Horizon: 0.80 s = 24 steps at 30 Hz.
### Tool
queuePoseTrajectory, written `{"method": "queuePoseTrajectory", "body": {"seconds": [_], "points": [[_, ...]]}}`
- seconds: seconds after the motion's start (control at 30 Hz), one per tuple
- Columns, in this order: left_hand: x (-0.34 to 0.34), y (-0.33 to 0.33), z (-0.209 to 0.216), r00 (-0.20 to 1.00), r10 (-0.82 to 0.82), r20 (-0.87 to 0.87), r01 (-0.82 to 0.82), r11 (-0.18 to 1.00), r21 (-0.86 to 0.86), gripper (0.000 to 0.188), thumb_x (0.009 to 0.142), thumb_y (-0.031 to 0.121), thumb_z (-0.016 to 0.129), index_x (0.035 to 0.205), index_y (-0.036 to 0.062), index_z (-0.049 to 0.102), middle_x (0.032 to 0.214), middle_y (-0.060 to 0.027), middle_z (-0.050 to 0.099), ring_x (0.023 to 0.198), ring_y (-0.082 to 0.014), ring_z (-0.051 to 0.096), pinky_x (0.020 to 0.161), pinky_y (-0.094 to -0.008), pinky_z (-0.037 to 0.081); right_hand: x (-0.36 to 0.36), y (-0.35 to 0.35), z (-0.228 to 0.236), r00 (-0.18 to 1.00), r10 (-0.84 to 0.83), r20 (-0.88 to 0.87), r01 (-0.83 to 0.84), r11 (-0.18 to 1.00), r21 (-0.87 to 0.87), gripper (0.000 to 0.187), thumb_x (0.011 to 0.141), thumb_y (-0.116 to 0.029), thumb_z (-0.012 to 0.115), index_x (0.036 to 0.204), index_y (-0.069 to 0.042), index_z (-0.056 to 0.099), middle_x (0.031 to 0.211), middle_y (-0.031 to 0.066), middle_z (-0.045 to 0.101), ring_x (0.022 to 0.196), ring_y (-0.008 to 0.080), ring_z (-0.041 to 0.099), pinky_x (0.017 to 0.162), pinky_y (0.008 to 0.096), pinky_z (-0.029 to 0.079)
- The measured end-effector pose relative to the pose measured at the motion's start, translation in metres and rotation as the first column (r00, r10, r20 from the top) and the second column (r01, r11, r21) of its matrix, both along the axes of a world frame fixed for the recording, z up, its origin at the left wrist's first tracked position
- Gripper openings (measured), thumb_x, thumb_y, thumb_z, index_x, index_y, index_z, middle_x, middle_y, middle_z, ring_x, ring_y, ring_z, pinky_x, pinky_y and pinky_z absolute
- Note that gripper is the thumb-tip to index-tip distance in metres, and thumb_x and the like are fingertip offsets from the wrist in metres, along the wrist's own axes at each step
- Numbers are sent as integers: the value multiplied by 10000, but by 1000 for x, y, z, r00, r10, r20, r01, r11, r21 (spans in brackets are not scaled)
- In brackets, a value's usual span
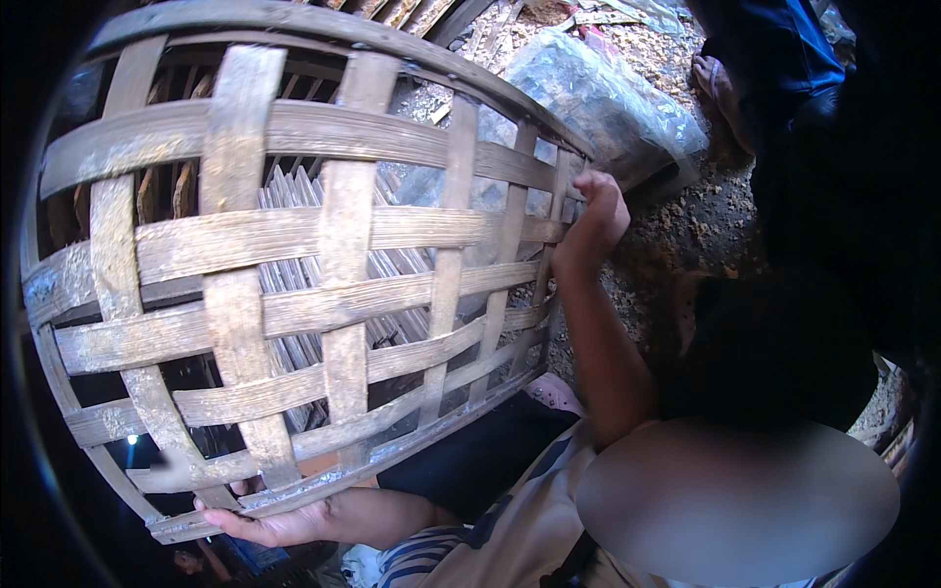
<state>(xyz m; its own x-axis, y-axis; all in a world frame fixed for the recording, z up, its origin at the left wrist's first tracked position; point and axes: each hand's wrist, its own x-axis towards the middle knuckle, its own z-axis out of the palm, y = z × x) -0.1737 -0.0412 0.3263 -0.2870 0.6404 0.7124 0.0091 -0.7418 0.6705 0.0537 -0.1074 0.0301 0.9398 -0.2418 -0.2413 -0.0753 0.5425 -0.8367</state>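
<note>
head view: big woven bamboo basket [294, 265] fills the left & centre of the pic, tilted on its side w/ the open lattice facing the camera. flat grey-brown strips cross over & under, gaps between them. through the gaps, a bundle of thin pale slats [294, 211] shows behind.

left hand [270, 524] at the bottom edge, palm under the basket's lower rim, fingers [221, 512] wrapped round the rim strip, gripping it. right hand [600, 208] up at the far right rim, fingers curled over the edge & pressed together on it.

beyond the right hand, a clear plastic bag [608, 103] w/ dark contents lies on the dirt ground [701, 230]. another person's bare foot [720, 93] & blue cloth top right. striped shirt [470, 544] low in the pic.
</note>
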Motion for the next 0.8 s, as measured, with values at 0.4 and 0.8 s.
{"method": "queuePoseTrajectory", "body": {"seconds": [0.4,0.8], "points": [[-32,18,-8,996,-64,-57,61,997,-42,530,962,454,558,1334,80,508,1385,-139,492,1284,-281,458,1094,-495,354,31,-28,-33,947,319,24,-318,948,-25,459,1022,-354,521,1285,16,588,1230,130,600,1145,211,544,1027,332,377],[15,102,18,872,-392,-294,381,920,-96,877,817,683,625,1442,116,387,1465,-160,401,1363,-350,380,1126,-566,322,42,-57,15,674,648,355,-374,714,-592,378,855,-311,770,1034,11,685,993,119,687,923,221,645,827,320,498]]}}
